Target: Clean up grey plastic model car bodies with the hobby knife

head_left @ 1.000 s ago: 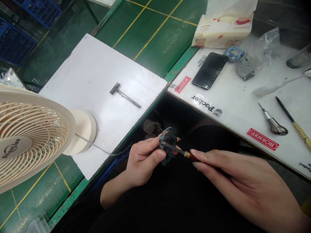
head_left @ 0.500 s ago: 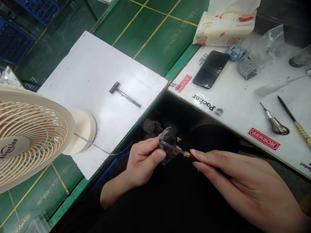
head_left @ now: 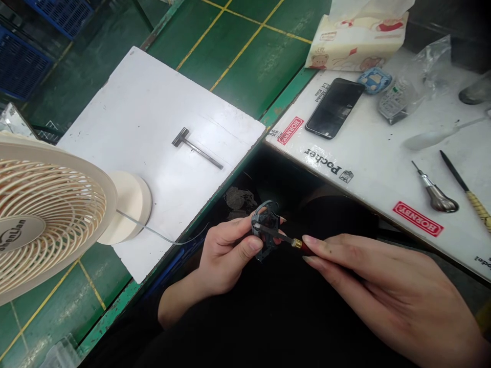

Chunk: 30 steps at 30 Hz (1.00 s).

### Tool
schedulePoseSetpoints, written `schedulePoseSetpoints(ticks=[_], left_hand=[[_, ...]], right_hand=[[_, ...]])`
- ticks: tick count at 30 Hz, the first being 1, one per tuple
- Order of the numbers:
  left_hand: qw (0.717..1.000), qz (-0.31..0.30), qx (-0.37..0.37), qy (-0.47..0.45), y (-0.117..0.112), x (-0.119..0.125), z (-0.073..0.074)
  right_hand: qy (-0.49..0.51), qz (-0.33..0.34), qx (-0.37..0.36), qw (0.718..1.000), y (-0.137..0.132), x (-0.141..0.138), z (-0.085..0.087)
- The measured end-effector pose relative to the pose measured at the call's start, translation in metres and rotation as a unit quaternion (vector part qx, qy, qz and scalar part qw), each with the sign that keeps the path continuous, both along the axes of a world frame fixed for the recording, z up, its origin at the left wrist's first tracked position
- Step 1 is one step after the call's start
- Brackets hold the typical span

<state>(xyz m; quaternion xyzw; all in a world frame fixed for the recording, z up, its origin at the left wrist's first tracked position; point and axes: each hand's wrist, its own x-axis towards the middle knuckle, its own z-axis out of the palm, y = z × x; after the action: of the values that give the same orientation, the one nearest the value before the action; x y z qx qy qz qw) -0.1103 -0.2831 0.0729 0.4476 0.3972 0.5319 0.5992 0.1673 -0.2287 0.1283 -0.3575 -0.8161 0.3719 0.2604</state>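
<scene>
My left hand (head_left: pixel 229 253) is closed in a pinch on a small dark, hollow model car body (head_left: pixel 264 250), holding it tilted above my lap. Between the thumb and fingers of my right hand (head_left: pixel 387 286) is the red-brown handle of a slim flat-bladed hand tool (head_left: pixel 283 236). A brass collar joins its grey metal blade to the handle. The blade's tip lies against the inner edge of the model car body, close to my left thumb. Much of the handle is hidden by my right fingers.
A cream fan (head_left: pixel 49 220) and a T-shaped metal tool (head_left: pixel 197 149) stand on the white board (head_left: pixel 153 92). The right table holds a phone (head_left: pixel 335 108), a tissue pack (head_left: pixel 356 41), a clear bag (head_left: pixel 399 102), a metal-handled awl (head_left: pixel 437 191) and a wrapped-handle tool (head_left: pixel 466 189).
My right hand and the tool have shifted very slightly, with the blade still at the model car body's inner edge. My left hand keeps its hold. The view has moved a little.
</scene>
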Motion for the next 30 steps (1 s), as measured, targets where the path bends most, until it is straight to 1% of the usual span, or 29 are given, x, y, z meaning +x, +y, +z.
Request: schedulePoseSetpoints(ticks=[4,12,16,22,26,30], left_hand=[[1.000,-0.005,-0.004,-0.003,0.0002,-0.0008,0.0006],[1.000,0.000,0.014,0.001,0.0011,-0.0002,0.0015],[1.000,-0.003,0.002,0.004,0.0002,-0.0008,0.0025],[1.000,0.016,-0.014,0.013,-0.0017,0.0008,0.0026],[1.000,0.011,-0.010,0.004,-0.0023,0.0012,0.0027],[1.000,0.017,-0.020,0.008,-0.0040,0.0019,0.0020]], right_hand=[[-0.003,0.004,-0.001,1.000,0.0012,0.0000,0.0014],[0.005,-0.001,-0.009,1.000,-0.0007,-0.0015,-0.0001],[-0.002,0.003,-0.008,1.000,-0.0013,-0.0015,0.0004],[-0.005,0.007,-0.003,1.000,0.0024,-0.0013,0.0040],[-0.008,0.002,0.002,1.000,0.0013,-0.0002,0.0031],[-0.012,0.013,0.003,1.000,-0.0003,0.0004,0.0023]])
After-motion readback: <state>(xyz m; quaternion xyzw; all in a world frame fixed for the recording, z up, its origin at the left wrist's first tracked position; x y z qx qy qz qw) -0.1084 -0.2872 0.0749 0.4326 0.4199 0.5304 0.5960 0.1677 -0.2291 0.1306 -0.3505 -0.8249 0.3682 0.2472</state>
